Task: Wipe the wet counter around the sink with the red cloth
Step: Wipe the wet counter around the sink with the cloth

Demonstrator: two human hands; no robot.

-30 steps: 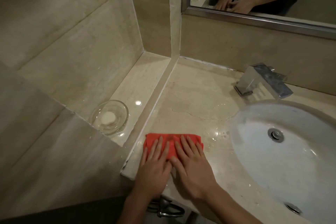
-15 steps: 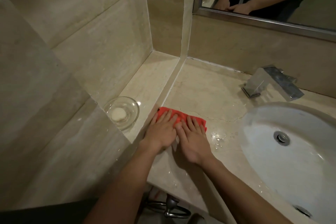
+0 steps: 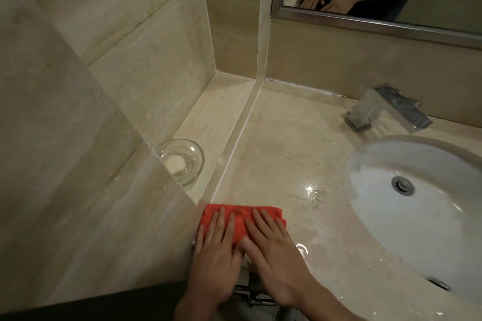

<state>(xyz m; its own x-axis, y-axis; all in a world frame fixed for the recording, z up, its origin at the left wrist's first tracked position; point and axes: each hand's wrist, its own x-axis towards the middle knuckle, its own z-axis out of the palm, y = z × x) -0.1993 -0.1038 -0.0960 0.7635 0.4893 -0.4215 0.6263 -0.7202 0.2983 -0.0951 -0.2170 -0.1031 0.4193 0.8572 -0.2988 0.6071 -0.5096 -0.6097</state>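
Folded red cloth [image 3: 241,219] on glossy marble counter [image 3: 287,143]

Both hands are lying palm down side by side at the near edge of the surface [image 3: 300,143], fingers straight and slightly spread, pointing away from the body. The left hand [image 3: 215,255] is pressing flat with its fingertips forward, and the right hand [image 3: 273,255] is lying just beside it, thumb touching the left hand. Both bare forearms are reaching in from the bottom of the view.
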